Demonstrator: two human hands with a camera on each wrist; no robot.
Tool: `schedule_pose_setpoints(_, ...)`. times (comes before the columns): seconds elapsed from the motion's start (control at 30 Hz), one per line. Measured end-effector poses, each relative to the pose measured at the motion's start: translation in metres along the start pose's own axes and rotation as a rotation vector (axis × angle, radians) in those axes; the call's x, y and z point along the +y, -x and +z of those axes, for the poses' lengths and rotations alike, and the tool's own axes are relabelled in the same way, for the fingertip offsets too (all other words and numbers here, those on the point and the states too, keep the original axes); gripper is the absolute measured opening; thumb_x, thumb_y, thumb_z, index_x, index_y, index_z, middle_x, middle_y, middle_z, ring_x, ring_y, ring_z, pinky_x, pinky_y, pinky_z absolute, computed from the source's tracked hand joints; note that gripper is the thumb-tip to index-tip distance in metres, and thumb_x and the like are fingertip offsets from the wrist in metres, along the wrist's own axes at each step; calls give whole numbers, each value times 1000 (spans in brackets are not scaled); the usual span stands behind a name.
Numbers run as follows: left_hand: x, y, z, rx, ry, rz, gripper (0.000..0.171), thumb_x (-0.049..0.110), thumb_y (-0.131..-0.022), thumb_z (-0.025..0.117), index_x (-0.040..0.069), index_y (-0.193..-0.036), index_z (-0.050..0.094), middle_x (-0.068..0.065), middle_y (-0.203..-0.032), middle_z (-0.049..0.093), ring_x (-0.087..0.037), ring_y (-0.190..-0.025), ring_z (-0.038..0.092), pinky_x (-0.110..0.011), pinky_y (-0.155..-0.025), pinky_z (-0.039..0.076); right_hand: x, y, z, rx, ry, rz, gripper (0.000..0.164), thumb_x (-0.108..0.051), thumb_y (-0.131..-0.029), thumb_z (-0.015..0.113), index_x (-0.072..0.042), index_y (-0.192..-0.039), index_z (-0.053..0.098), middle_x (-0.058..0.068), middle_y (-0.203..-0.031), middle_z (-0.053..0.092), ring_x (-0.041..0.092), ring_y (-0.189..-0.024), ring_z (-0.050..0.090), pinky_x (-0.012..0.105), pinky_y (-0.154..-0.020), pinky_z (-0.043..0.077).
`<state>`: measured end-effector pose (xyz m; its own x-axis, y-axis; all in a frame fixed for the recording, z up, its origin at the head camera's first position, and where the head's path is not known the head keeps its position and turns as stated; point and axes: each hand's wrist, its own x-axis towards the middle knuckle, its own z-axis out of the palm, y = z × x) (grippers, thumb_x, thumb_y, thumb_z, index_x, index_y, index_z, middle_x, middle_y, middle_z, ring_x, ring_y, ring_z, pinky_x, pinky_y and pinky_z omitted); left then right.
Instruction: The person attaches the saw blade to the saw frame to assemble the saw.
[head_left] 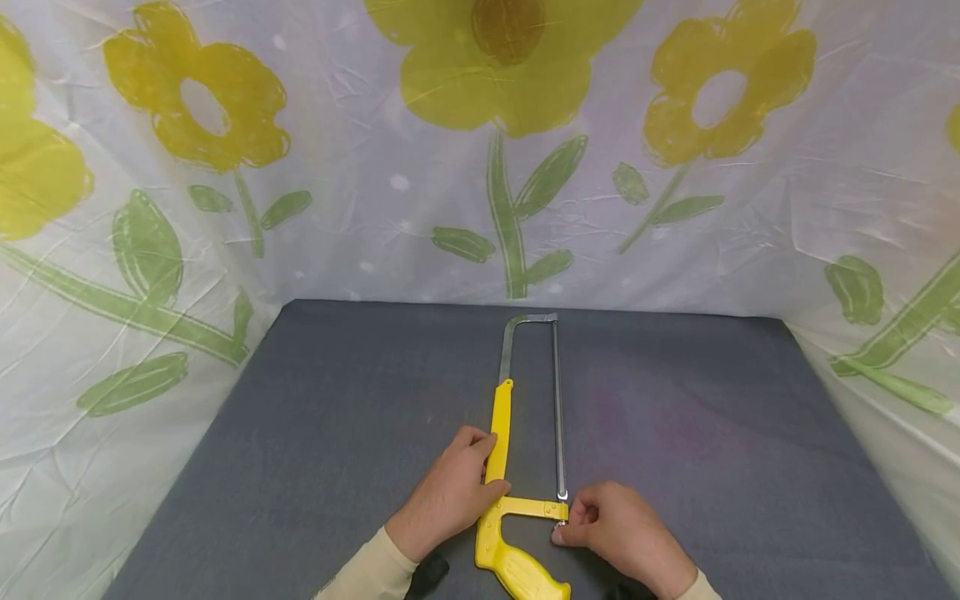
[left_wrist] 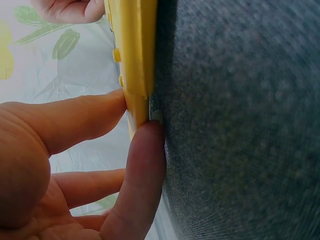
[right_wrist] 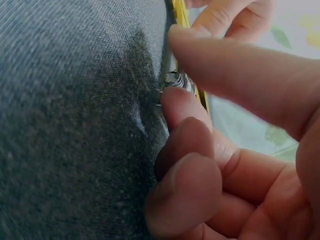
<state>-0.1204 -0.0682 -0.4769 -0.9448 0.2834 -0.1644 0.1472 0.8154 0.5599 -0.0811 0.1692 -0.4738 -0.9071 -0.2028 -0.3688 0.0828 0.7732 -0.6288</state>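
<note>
A: How many tools lie on the dark grey fabric-covered table (head_left: 315,433)?

B: One, a yellow plastic-handled hacksaw with a silver metal frame and a thin steel blade (head_left: 498,433). It lies flat, a little right of the table's middle, close to the near edge.

A: Which way does it point?

B: Its long axis runs away from the person, almost straight toward the white plastic sheet printed with yellow flowers and green leaves (head_left: 480,150) at the back. The pistol grip is nearest the person; the bent metal end of the frame is farthest. The blade runs along the right side, the yellow spine along the left.

A: And the hands?

B: Two hands, both on the saw. The left hand (head_left: 450,492) holds the yellow spine just above the grip, thumb on one face and fingers curled against the other; the left wrist view shows the pinch on the yellow edge (left_wrist: 135,90).

A: The right?

B: The right hand (head_left: 615,525) has its fingers curled in, thumb and fingertip pinching the small silver metal nut (right_wrist: 173,79) at the blade's near end, where it meets the yellow crossbar.
</note>
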Motion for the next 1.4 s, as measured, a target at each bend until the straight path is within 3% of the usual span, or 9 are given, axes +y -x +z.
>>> schedule_pose_setpoints(0.4,-1,0,0,1,-5,7,67,34,-88,78,6,-144,55,-3,-130,51,-5,-88,53,-23,-71,48,-1,-2,2,-3,-14,33,42,-57,-74,82,-22,-63,63,-10,-56,47,11,-55,45,25,-49,28)
schedule_pose_setpoints(1.4,-2,1,-1,-18,13,6,69,33,-89,78,7,-147,52,-3,-132,50,-6,-90,54,-22,-70,49,1,-1,3,-6,17,-20,31,-44,-82,77,-23,-65,62,-8,-59,51,12,-54,45,26,-48,29)
